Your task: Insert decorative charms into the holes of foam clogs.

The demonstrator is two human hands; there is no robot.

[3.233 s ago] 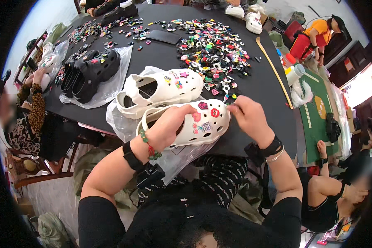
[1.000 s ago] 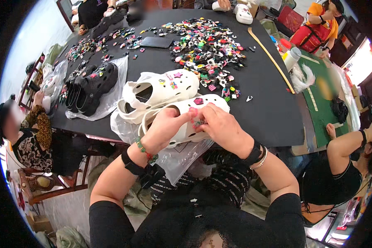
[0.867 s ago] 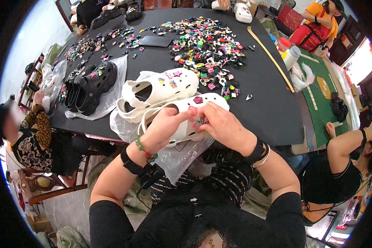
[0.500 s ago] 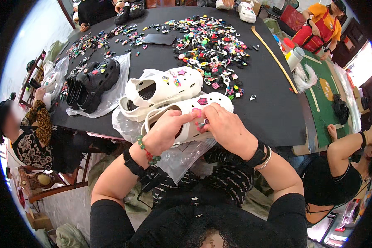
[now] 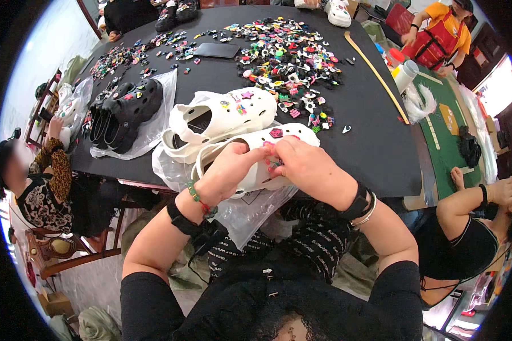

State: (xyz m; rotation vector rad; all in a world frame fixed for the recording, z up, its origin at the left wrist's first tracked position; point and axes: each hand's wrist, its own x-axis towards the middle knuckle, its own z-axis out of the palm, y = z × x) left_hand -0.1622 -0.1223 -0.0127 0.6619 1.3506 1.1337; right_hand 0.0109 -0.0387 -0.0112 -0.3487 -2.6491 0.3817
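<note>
A white clog (image 5: 304, 134) with holes in its upper lies on its side of the plastic bag nearest me, under both my hands. My left hand (image 5: 230, 166) is closed at its heel opening, thumb stretched along the upper; some fingers are hidden inside or behind it. My right hand (image 5: 310, 169) pinches at a small pink shoe charm (image 5: 269, 149) on the upper, partly covered by the fingertips. A dark pink charm (image 5: 276, 133) sits nearer the toe. Just beyond lies a second white clog (image 5: 256, 116) bearing several colourful charms.
Loose shoe charms (image 5: 290, 62) form a large heap on the black table (image 5: 375, 159). Black clogs (image 5: 132, 111) rest on plastic at left. A phone (image 5: 217, 50) and a long wooden stick (image 5: 375, 74) lie farther off. Other people are at both sides.
My right hand has shifted slightly left and its fingers now cover more of the pink charm. My left hand has barely moved. The view has shifted a little.
</note>
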